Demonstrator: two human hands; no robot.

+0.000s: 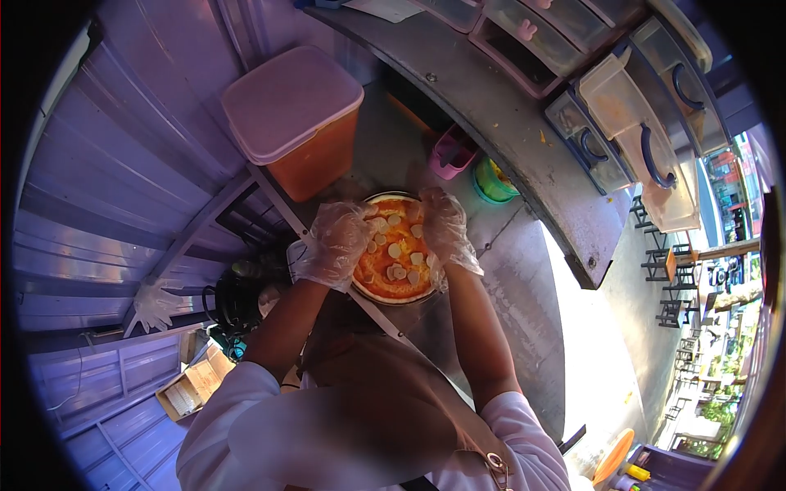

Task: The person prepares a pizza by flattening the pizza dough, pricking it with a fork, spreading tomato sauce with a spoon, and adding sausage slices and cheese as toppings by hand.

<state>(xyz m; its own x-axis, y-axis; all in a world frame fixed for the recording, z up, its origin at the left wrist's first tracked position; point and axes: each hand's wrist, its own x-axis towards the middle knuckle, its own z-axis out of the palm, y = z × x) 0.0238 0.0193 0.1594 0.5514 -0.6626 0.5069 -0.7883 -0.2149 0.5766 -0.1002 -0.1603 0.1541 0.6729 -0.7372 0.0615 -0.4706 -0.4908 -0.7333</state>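
Note:
A round pizza (385,274) with orange-red sauce and several pale round slices lies in a dark-rimmed pan on the metal counter. My left hand (337,243), in a clear plastic glove, is at the pizza's left edge with its fingers bent inward over the rim. At the right edge is my right hand (447,229), also gloved, its fingers curled near the upper right rim. The creased, shiny gloves hide whether either hand has anything between its fingertips.
A lidded orange tub (315,164) stands behind on the left. A pink basket (453,153) and a green container (494,182) sit under the raised shelf (491,90). Clear plastic drawers (639,139) are at the upper right. A glove (157,305) hangs at the left.

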